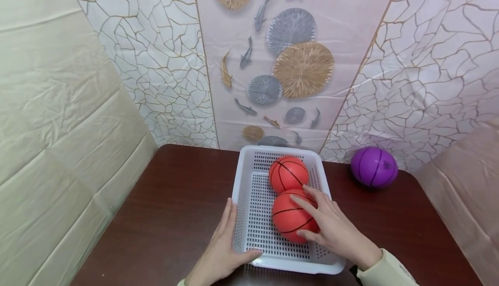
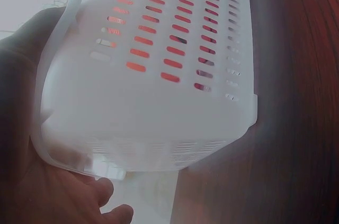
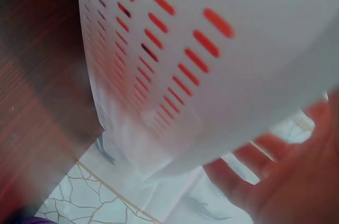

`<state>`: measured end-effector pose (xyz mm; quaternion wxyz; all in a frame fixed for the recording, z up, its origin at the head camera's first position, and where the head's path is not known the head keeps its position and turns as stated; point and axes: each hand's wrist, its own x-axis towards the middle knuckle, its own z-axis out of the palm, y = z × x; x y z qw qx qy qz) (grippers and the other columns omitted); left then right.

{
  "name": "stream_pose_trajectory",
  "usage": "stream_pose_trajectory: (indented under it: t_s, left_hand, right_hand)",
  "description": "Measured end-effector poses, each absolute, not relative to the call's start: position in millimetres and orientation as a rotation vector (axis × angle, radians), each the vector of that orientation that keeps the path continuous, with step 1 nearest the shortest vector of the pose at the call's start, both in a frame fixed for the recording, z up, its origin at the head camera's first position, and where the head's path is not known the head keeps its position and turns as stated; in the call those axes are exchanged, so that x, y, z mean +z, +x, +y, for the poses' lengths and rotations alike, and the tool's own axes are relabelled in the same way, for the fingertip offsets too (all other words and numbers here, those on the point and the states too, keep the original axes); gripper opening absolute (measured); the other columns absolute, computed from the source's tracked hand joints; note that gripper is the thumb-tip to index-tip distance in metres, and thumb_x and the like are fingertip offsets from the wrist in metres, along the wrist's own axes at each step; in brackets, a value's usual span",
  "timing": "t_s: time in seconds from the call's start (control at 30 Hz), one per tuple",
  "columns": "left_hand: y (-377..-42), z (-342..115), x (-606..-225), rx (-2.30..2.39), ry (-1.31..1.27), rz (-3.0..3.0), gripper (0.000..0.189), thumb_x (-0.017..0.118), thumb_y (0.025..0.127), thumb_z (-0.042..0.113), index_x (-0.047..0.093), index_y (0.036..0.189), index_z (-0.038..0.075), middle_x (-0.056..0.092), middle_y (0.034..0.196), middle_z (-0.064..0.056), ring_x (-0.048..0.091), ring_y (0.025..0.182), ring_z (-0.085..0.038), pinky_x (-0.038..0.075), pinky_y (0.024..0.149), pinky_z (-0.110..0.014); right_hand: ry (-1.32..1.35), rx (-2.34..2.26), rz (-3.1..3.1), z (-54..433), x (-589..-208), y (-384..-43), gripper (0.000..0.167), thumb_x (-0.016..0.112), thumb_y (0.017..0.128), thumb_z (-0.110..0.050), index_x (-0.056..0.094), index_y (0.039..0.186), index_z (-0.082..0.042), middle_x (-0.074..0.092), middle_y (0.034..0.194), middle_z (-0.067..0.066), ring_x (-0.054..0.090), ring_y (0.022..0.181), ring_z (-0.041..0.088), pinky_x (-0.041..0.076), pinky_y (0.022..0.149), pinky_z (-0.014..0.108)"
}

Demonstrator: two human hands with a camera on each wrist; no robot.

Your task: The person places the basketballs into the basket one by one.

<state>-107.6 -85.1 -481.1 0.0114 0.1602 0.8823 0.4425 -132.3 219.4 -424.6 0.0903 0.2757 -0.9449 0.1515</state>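
Observation:
Two red toy basketballs with black lines sit in a white plastic basket [image 1: 269, 261] with slotted walls. One red basketball [image 1: 287, 174] is at the far end; the nearer red basketball [image 1: 290, 221] is right against it. My right hand [image 1: 327, 223] reaches over the basket's right rim, fingers spread over the nearer ball's upper right side. At the near left corner, my left hand [image 1: 224, 245] rests on the basket, straight fingers along the left wall and thumb over the near rim. Through the slots of the basket wall [image 2: 143, 113], red shows in the left wrist view.
A purple toy basketball [image 1: 374, 167] rests at the table's back right corner. The dark brown table [image 1: 175, 208] extends to both sides of the basket. Patterned cloth [image 1: 249, 104] hangs behind, with beige cloth [image 1: 70, 138] at the left side.

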Motion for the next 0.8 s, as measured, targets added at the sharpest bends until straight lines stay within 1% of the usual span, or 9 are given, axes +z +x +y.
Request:
stream_pose_trajectory:
  t_s: [0.07, 0.13, 0.3, 0.43, 0.53, 0.8]
  left_hand:
    - [-107.7, -85.4, -480.6, 1.376, 0.505, 2.764, 0.122, 0.076, 0.071, 0.063, 0.001, 0.158, 0.019, -0.009, 0.161, 0.013, 0.017, 0.145, -0.031, 0.027, 0.106, -0.061]
    - [-107.5, -85.5, -480.4, 1.374, 0.507, 2.774, 0.122, 0.077, 0.072, 0.062, 0.002, 0.158, 0.019, -0.008, 0.162, 0.012, 0.017, 0.144, -0.031, 0.027, 0.107, -0.06]
    - [-106.0, -84.8, -480.5, 1.379, 0.499, 2.765, 0.122, 0.076, 0.071, 0.064, 0.002, 0.158, 0.019, -0.008, 0.162, 0.012, 0.016, 0.145, -0.031, 0.026, 0.107, -0.061]
    - [-105.5, -84.2, -481.3, 1.378, 0.487, 2.757, 0.122, 0.075, 0.071, 0.065, 0.002, 0.158, 0.019, -0.008, 0.162, 0.013, 0.016, 0.144, -0.032, 0.026, 0.106, -0.062]
    - [-106.1, -84.0, -481.9, 1.373, 0.476, 2.759, 0.122, 0.075, 0.071, 0.066, 0.002, 0.158, 0.02, -0.008, 0.161, 0.014, 0.017, 0.144, -0.033, 0.027, 0.105, -0.063]
    - [-107.0, -84.0, -482.1, 1.38, 0.474, 2.75, 0.122, 0.074, 0.071, 0.067, 0.002, 0.158, 0.021, -0.008, 0.161, 0.014, 0.016, 0.144, -0.033, 0.026, 0.106, -0.063]
  right_hand:
    - [0.858, 0.415, -2.801, 219.8, -424.5, -131.2, 0.078, 0.079, 0.079, -0.04, 0.043, 0.147, -0.029, 0.029, 0.152, 0.012, 0.032, 0.133, 0.032, 0.037, 0.093, 0.068]
    - [0.877, 0.389, -2.804, 219.1, -424.8, -130.5, 0.075, 0.078, 0.08, -0.039, 0.045, 0.147, -0.029, 0.03, 0.151, 0.012, 0.032, 0.134, 0.031, 0.037, 0.095, 0.065]
    - [0.856, 0.397, -2.811, 217.1, -427.3, -128.6, 0.077, 0.077, 0.079, -0.048, 0.044, 0.146, -0.027, 0.032, 0.15, 0.011, 0.03, 0.135, 0.026, 0.035, 0.098, 0.059]
    - [0.857, 0.431, -2.78, 216.1, -429.6, -128.4, 0.077, 0.075, 0.079, -0.052, 0.047, 0.144, -0.024, 0.033, 0.149, 0.012, 0.03, 0.135, 0.027, 0.033, 0.1, 0.061]
    - [0.864, 0.431, -2.751, 215.2, -430.4, -129.0, 0.074, 0.074, 0.08, -0.052, 0.049, 0.143, -0.022, 0.034, 0.148, 0.012, 0.032, 0.134, 0.029, 0.033, 0.101, 0.062]
    - [0.877, 0.428, -2.713, 214.5, -429.3, -130.1, 0.069, 0.075, 0.081, -0.048, 0.053, 0.139, -0.019, 0.036, 0.146, 0.012, 0.036, 0.13, 0.031, 0.035, 0.1, 0.058]
